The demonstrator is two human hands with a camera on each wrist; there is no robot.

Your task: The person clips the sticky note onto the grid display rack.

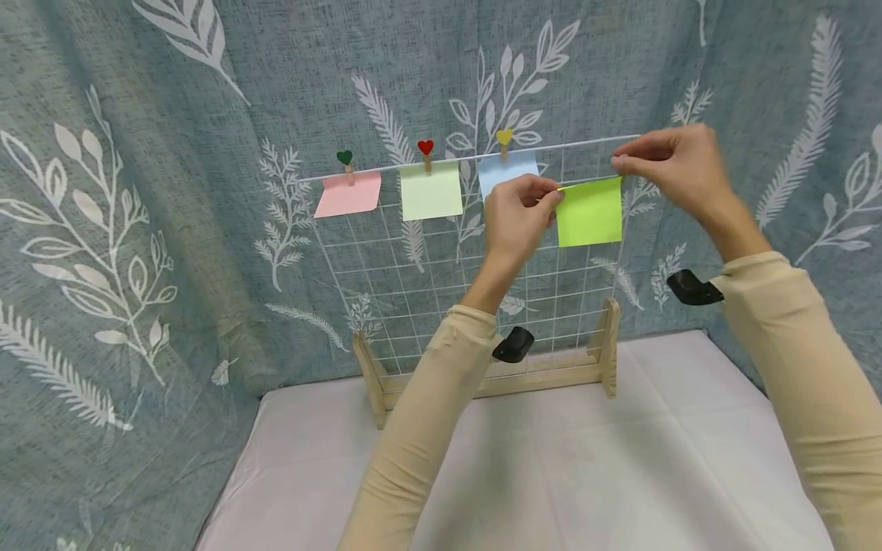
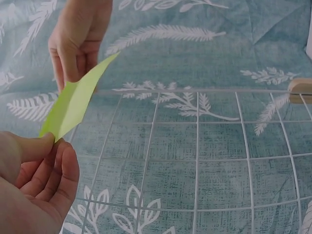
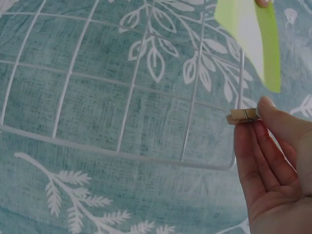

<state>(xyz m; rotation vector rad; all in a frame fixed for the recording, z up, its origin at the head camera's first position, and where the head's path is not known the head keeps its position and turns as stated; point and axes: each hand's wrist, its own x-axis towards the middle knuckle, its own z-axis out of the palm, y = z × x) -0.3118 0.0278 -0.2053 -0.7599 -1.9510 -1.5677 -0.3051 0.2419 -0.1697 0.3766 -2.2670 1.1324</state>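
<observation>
My left hand pinches the upper left corner of a bright lime-green sticky note between thumb and fingers. The note hangs in front of the white wire grid's right part, and looks bent in the left wrist view. A small wooden clothespin is held in my right hand, pinched between thumb and fingertips beside the grid's upper right corner. In the right wrist view the clothespin and the note are apart. Whether the clothespin bears a heart is hidden.
On the grid's top wire hang a pink note, a pale green note and a light blue note, held by heart-topped clothespins. The grid's wooden stand rests on a white-covered table, before a leaf-patterned curtain.
</observation>
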